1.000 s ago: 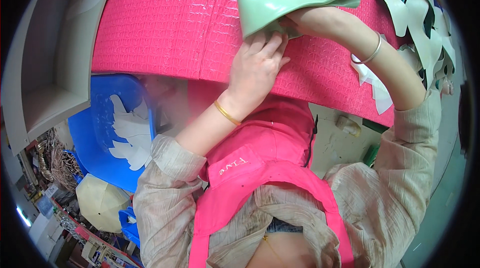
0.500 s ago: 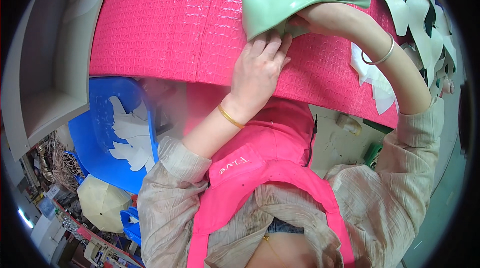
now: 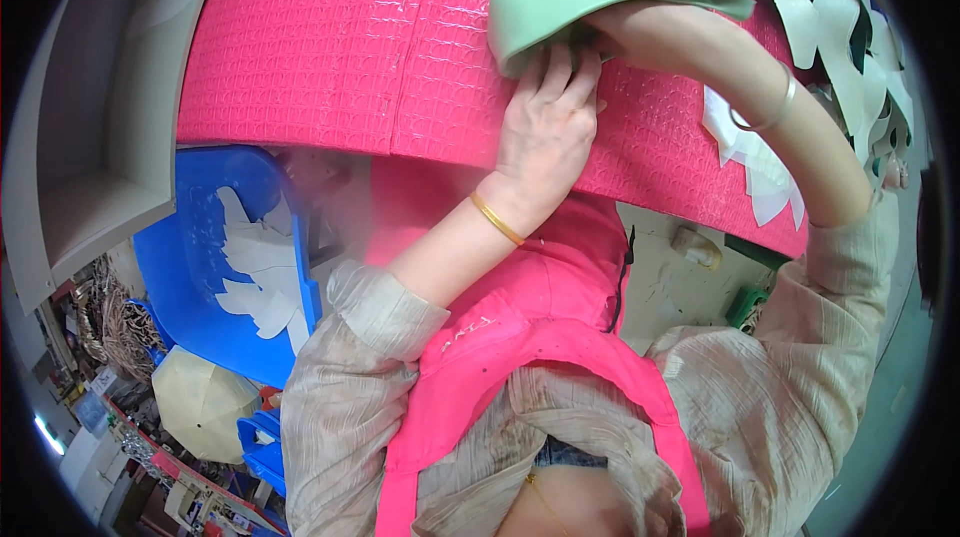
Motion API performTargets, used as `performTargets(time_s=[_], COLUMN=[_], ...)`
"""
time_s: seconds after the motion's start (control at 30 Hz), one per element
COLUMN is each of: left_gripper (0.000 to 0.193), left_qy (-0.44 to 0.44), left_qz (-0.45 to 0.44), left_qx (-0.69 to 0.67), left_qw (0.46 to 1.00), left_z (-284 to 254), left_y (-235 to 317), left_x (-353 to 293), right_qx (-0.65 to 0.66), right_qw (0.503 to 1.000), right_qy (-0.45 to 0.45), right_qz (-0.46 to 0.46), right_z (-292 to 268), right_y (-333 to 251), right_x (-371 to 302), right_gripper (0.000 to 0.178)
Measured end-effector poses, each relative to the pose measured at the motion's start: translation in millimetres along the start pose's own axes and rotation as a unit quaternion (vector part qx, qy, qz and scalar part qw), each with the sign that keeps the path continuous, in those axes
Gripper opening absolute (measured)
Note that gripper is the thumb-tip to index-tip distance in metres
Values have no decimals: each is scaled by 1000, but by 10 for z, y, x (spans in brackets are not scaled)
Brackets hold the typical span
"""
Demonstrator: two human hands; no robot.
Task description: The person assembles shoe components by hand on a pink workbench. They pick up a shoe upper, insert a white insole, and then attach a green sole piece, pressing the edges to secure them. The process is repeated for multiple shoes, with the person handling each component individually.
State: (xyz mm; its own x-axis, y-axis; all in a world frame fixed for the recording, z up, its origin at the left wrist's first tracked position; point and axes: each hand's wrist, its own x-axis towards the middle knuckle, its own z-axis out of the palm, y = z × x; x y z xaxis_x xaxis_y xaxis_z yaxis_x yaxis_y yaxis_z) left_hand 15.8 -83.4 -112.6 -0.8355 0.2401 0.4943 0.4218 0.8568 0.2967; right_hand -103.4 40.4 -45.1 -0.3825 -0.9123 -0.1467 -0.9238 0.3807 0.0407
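Observation:
A glossy light green sheet piece (image 3: 570,2), folded over and looking like leather or a soft synthetic, is held above the pink table top. My left hand (image 3: 548,132) is closed at its lower edge, with the fingertips tucked partly under the material. My right hand (image 3: 655,32) reaches in from the right beneath the fold, its fingers curled toward the same edge near my left hand. The green piece hides most of the right fingertips. A pale backing shows along the far side of the piece.
The pink textured cover (image 3: 300,57) spreads over the table. White thin cut pieces (image 3: 750,152) lie near its right edge. Several pale green cut pieces (image 3: 840,27) are heaped at the far right. A blue bin (image 3: 190,257) with white scraps stands at the left, beside a grey box-like frame (image 3: 110,137).
My left hand has moved to the right along the edge of the green piece. The piece and my right hand have shifted slightly right.

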Motion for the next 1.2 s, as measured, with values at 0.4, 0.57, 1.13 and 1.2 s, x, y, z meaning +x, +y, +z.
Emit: performTargets(time_s=[0.4, 0.57, 1.13, 1.2], left_gripper=[32, 39, 38, 38], left_qy=[-43, -39, -18, -21], left_qz=[13, 21, 7, 20], left_qx=[35, 0, -28, 4], left_qw=[998, 999, 999, 1000], left_z=[40, 58, 102, 121], left_y=[132, 122, 82, 115], left_x=[83, 57, 179, 186], right_qx=[193, 245, 42, 49], right_qw=[978, 946, 988, 989], right_qy=[61, 6, -21, -15], right_qz=[57, 212, 148, 140], right_z=[-55, -93, -7, 66], right_y=[83, 130, 67, 130], right_x=[-282, -267, -190, -170], right_gripper=[22, 26, 19, 20])
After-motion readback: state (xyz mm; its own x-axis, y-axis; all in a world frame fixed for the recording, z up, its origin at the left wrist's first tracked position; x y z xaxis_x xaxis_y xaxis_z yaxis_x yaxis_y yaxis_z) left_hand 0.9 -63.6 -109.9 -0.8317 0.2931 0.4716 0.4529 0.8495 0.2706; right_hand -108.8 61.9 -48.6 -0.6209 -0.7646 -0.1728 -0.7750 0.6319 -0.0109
